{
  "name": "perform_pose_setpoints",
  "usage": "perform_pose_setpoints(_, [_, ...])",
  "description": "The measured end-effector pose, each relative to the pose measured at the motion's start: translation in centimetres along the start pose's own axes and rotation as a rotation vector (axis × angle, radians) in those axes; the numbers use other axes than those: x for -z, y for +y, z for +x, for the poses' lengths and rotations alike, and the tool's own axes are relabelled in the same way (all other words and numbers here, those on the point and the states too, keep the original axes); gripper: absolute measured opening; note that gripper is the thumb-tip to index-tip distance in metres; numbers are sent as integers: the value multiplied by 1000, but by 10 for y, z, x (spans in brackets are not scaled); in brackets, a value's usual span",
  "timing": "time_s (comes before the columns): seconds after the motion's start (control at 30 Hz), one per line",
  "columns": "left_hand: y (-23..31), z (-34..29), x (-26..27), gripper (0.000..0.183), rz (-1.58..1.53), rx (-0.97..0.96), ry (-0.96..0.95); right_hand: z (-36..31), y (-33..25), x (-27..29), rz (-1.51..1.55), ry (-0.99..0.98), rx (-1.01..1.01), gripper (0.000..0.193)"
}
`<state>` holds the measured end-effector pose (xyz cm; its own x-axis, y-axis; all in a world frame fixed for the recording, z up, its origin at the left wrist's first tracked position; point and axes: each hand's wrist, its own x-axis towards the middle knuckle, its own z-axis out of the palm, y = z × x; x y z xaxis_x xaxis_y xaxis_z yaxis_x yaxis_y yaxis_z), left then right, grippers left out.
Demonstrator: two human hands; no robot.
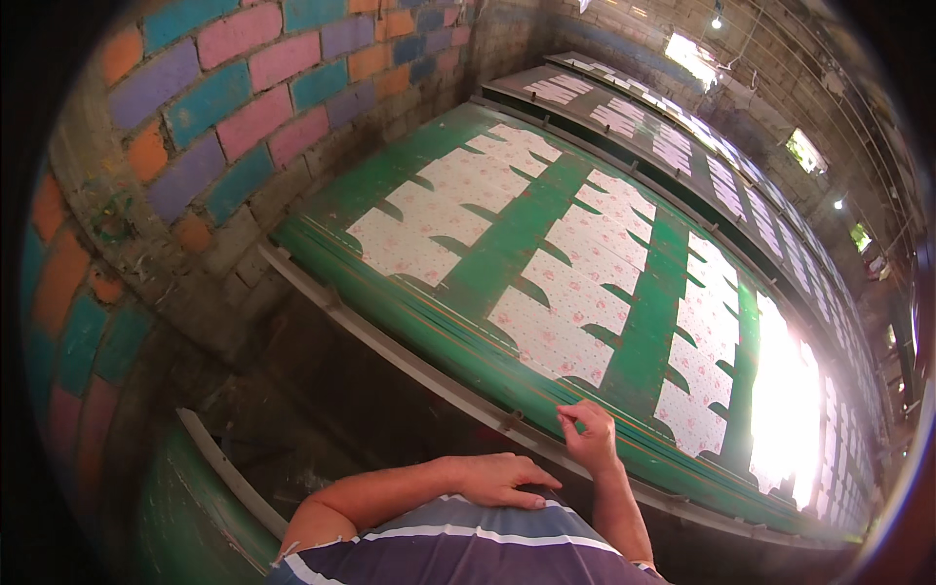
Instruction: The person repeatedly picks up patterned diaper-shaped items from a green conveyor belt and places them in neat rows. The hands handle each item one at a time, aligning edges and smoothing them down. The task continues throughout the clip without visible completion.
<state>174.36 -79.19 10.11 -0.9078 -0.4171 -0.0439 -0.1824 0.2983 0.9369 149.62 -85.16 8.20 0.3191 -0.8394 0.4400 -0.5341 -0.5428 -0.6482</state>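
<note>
My left hand (499, 480) rests against the front of my striped shirt (468, 546), its fingers stretched out and nothing visible in it. To its right, my right hand (591, 435) is raised at the near edge of a long green table (507, 255). Its fingers are curled in toward the thumb; whether something small sits between them I cannot make out. Pale floral pieces (570, 278) with pink flowers lie in rows across the green top, their edges notched by dark curved cut-outs. Bright glare washes out the pieces at the right.
A metal rail (390, 361) with small pegs runs along the table's near side. More long tables (673, 146) with similar pieces stand beyond. A painted brick wall (234, 88) rises at the left. Behind me at lower left is another green surface (185, 507).
</note>
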Motion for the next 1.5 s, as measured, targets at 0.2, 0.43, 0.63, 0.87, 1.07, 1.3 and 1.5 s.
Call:
perform_pose_setpoints(0.2, [-26,-61,51,67,-12,7,8,40,-25,-65,-58,-117,-4,12])
perform_pose_setpoints(0.43, [-48,-101,81,65,-77,42,105,80,-19,-101,-56,-273,-5,10])
perform_pose_setpoints(0.63, [-45,-138,105,64,-30,174,339,151,8,-142,-45,-262,97,10])
perform_pose_setpoints(0.87, [-55,-158,119,51,-260,311,730,243,42,-219,-229,-189,187,6])
perform_pose_setpoints(1.07, [-80,-196,157,45,-232,287,1022,315,74,-268,-445,-266,-36,14])
perform_pose_setpoints(1.3, [-141,-259,228,36,-241,216,1147,366,89,-311,-512,-294,-390,21])
perform_pose_setpoints(1.5, [-178,-306,321,32,-339,296,1121,377,75,-338,-692,-306,-533,19])
